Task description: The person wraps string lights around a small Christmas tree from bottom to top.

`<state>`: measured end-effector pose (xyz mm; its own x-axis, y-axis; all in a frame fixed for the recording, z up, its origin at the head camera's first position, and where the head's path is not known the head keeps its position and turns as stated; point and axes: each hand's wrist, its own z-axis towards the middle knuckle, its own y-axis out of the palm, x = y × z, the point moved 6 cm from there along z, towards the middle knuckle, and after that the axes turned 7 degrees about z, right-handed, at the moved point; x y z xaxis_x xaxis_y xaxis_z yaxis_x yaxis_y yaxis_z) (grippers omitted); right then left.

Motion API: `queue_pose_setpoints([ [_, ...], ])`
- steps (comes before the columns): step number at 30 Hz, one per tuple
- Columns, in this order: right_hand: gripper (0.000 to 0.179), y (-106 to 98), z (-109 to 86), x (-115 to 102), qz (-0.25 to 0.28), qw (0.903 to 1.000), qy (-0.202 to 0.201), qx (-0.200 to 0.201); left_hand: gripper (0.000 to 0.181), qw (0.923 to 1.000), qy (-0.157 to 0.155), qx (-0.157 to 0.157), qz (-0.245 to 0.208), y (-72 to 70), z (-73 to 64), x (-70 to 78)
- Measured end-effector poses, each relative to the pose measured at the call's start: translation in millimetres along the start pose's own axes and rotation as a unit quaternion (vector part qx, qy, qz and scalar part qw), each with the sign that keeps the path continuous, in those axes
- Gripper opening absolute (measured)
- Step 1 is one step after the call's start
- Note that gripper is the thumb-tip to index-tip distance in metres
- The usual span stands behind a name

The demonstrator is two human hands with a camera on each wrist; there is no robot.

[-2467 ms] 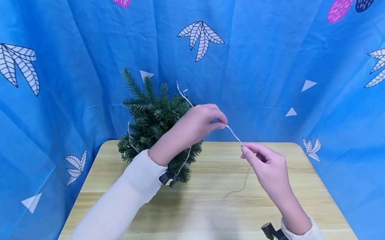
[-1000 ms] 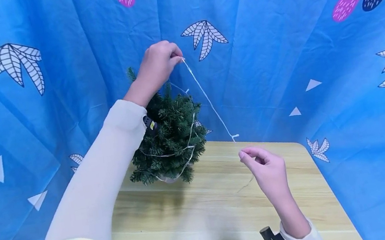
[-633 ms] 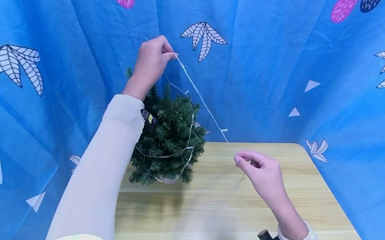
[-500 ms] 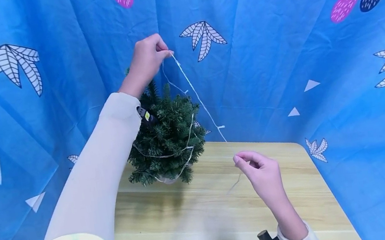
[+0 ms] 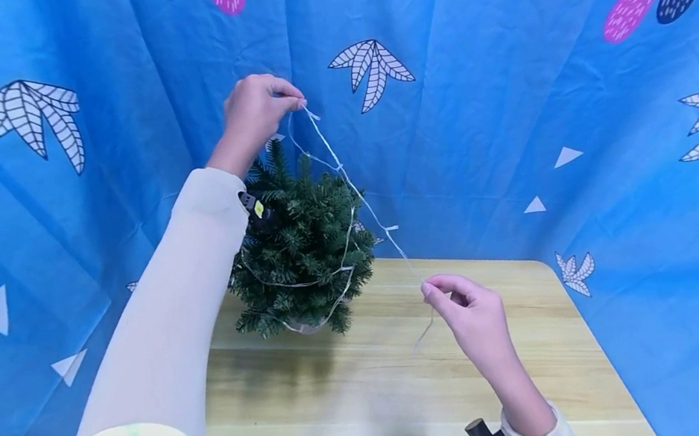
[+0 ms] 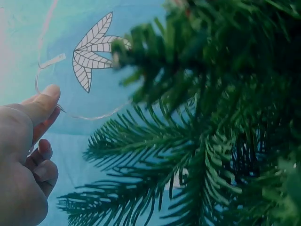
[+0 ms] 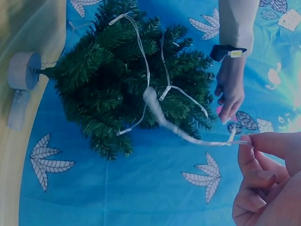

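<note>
A small green artificial Christmas tree [image 5: 311, 235] stands on the table, partly hidden by my left forearm in the head view. Thin string lights [image 5: 355, 188] with clear wire and small white bulbs loop around its branches. Above the treetop, my left hand [image 5: 254, 112] pinches the wire between thumb and fingers. To the right of the tree, my right hand [image 5: 475, 320] pinches the same string lower down, and a loose tail hangs below it. The left wrist view shows a bulb [image 6: 52, 61] just above the left thumb. The span between both hands slopes downward.
The wooden table [image 5: 501, 369] reaches back to a blue patterned curtain [image 5: 451, 82], which surrounds it on the back and sides. A white round tree base [image 7: 23, 70] shows in the right wrist view. Both wrists wear small black camera straps.
My left hand has risen from the tree's right side to above its top, then drifted left, drawing the string upward. My right hand has shifted slightly left, still pinching the wire.
</note>
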<state>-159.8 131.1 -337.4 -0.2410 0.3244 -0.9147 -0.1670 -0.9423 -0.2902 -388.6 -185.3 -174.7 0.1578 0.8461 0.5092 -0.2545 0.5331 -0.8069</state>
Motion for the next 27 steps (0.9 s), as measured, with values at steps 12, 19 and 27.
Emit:
queue_pose_setpoints([
  [12, 0.006, 16.6, -3.4, -2.2, 0.002, 0.9996, -0.024, -0.012, 0.026, 0.9970, -0.004, 0.020, -0.075, -3.5, 10.5, -7.9],
  [19, 0.008, 29.6, -4.5, -5.5, 0.010, 0.9994, -0.017, -0.029, 0.029, 0.9966, -0.012, 0.060, -0.055, -10.8, 19.2, -18.3],
  [27, 0.005, 42.7, -5.5, -9.8, 0.007, 0.9986, -0.014, -0.050, 0.032, 0.9986, -0.027, 0.045, -0.011, -14.3, 17.8, -37.3],
])
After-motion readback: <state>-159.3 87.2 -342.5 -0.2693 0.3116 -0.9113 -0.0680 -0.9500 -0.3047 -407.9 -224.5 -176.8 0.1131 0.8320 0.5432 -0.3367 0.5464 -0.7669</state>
